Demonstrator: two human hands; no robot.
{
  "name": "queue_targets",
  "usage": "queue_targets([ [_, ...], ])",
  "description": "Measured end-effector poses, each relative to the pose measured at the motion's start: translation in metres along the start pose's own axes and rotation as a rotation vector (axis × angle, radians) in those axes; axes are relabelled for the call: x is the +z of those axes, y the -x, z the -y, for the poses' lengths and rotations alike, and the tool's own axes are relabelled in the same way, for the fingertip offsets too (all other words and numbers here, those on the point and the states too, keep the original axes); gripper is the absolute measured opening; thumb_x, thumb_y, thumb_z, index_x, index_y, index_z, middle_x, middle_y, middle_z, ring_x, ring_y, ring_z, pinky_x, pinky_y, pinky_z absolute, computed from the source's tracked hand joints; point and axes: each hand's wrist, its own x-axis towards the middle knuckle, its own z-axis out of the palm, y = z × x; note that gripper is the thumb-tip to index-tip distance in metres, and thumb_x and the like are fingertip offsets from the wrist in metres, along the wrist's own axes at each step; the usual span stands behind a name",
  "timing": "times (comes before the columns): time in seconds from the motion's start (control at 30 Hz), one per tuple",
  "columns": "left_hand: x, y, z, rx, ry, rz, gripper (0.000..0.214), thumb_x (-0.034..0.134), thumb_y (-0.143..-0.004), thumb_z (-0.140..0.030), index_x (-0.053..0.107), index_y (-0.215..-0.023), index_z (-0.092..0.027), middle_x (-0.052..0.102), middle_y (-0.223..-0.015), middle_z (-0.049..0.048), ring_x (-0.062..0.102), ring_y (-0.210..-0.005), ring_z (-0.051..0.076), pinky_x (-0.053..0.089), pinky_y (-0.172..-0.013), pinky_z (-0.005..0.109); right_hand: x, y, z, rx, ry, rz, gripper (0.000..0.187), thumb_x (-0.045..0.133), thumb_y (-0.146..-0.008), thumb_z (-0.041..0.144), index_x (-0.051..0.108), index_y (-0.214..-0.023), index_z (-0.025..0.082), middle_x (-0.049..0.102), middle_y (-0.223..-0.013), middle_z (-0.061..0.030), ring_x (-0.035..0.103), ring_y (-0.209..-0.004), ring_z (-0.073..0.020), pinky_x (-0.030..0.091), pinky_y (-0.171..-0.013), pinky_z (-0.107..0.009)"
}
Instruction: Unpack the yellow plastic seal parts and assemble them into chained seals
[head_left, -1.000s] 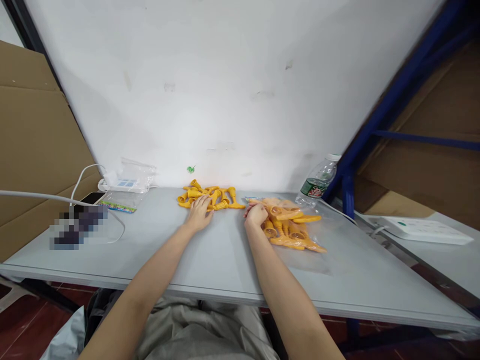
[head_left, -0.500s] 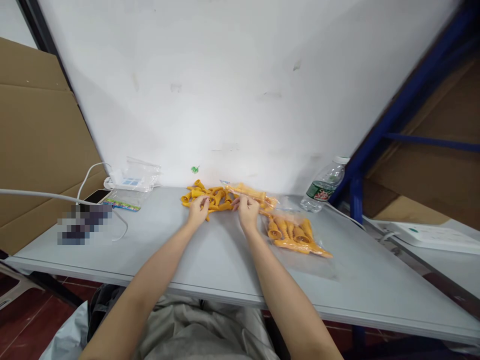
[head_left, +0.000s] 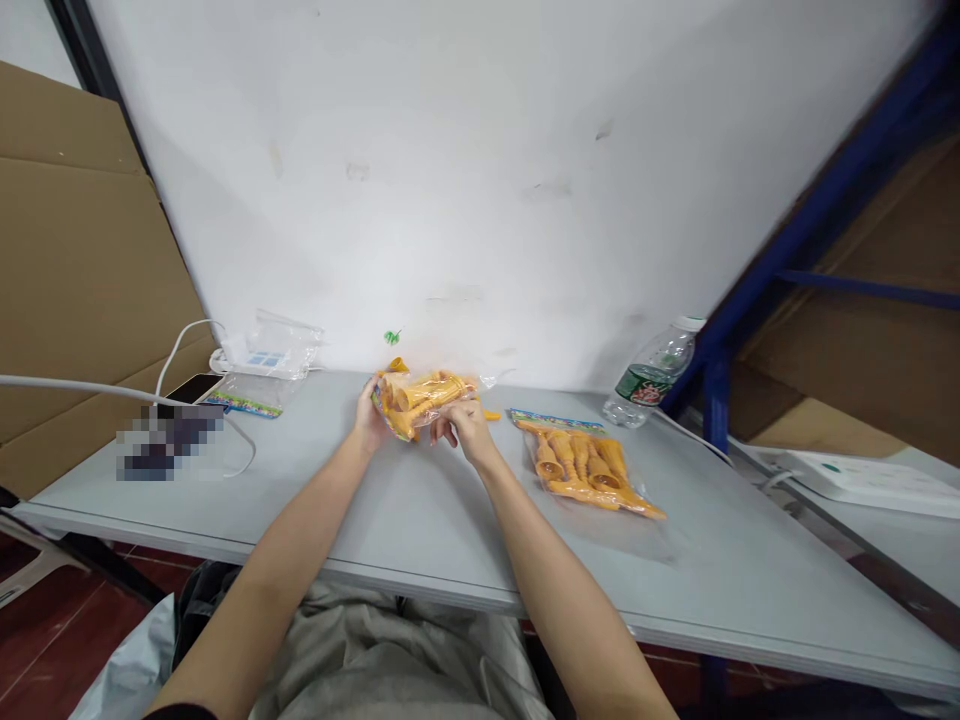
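Note:
Both hands hold one clear plastic bag of orange cone-shaped toys (head_left: pixel 426 396) just above the grey table (head_left: pixel 420 510), near the white wall. My left hand (head_left: pixel 369 420) grips the bag's left end with closed fingers. My right hand (head_left: pixel 463 428) pinches its lower right edge. A few loose orange cones (head_left: pixel 395 366) show behind the bag, mostly hidden by it. A second filled bag of orange cones (head_left: pixel 581 462) with a coloured header lies flat on the table to the right of my right hand.
At the back left are empty clear bags (head_left: pixel 264 372), a white power strip with cable (head_left: pixel 225 360) and a phone (head_left: pixel 193 388). A water bottle (head_left: pixel 651 372) stands at the back right by a blue rack post (head_left: pixel 712 400). Another power strip (head_left: pixel 855 478) lies far right.
My right hand lifted a bag off the right-hand pile and carried it left. My left hand left the loose cones and took the bag's other end. One filled bag stays on the table.

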Motion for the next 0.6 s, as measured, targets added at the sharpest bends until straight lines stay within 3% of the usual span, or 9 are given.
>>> queue_targets([
  [0.2, -0.004, -0.011, 0.004, 0.079, 0.104, -0.066, 0.032, 0.055, -0.084, -0.03, 0.065, -0.111, -0.018, 0.073, -0.112, 0.0064, 0.067, -0.107, 0.021, 0.056, -0.087, 0.034, -0.004, -0.017, -0.01, 0.037, -0.19, -0.4, 0.023, 0.061, -0.08, 0.012, 0.061, -0.057, 0.017, 0.065, -0.06, 0.0011, 0.061, -0.059, -0.01, 0.049, -0.057, -0.016],
  [0.3, -0.006, -0.014, 0.005, 0.085, 0.102, -0.025, 0.037, 0.056, -0.08, -0.021, 0.064, -0.115, -0.016, 0.073, -0.114, 0.0082, 0.067, -0.108, 0.021, 0.055, -0.093, 0.036, -0.003, -0.02, -0.018, 0.124, -0.287, -0.381, 0.003, 0.065, -0.081, 0.018, 0.067, -0.079, 0.018, 0.071, -0.08, -0.0003, 0.066, -0.063, -0.0128, 0.053, -0.054, -0.021],
  [0.33, -0.007, -0.014, 0.005, 0.082, 0.086, -0.019, 0.038, 0.056, -0.08, -0.021, 0.064, -0.117, -0.015, 0.072, -0.115, 0.0089, 0.067, -0.109, 0.021, 0.054, -0.094, 0.037, -0.002, -0.02, -0.022, 0.168, -0.323, -0.35, 0.006, 0.067, -0.079, 0.017, 0.066, -0.085, 0.019, 0.071, -0.083, -0.0006, 0.067, -0.062, -0.0139, 0.055, -0.053, -0.023],
  [0.43, -0.011, -0.013, 0.002, 0.06, 0.051, -0.028, 0.04, 0.053, -0.085, -0.03, 0.061, -0.121, -0.015, 0.069, -0.123, 0.0113, 0.065, -0.112, 0.023, 0.055, -0.092, 0.038, -0.001, -0.019, -0.029, 0.285, -0.386, -0.304, 0.023, 0.071, -0.076, 0.012, 0.061, -0.096, 0.02, 0.071, -0.081, -0.0012, 0.068, -0.057, -0.0158, 0.057, -0.051, -0.027],
  [0.53, -0.015, -0.013, -0.002, 0.048, 0.006, -0.024, 0.055, 0.041, -0.091, -0.055, 0.057, -0.126, -0.016, 0.065, -0.129, 0.0138, 0.065, -0.112, 0.026, 0.057, -0.087, 0.041, -0.004, -0.022, -0.034, 0.264, -0.4, -0.376, 0.019, 0.069, -0.076, 0.01, 0.06, -0.091, 0.019, 0.069, -0.074, 0.0003, 0.067, -0.059, -0.0141, 0.057, -0.051, -0.024],
  [0.6, -0.018, -0.014, -0.004, 0.032, -0.083, -0.064, 0.06, 0.043, -0.089, -0.063, 0.056, -0.126, -0.017, 0.069, -0.12, 0.0142, 0.07, -0.099, 0.025, 0.059, -0.078, 0.04, -0.007, -0.025, -0.037, 0.214, -0.423, -0.414, 0.014, 0.067, -0.076, 0.01, 0.06, -0.085, 0.018, 0.069, -0.074, 0.0012, 0.066, -0.063, -0.0128, 0.056, -0.053, -0.022],
])
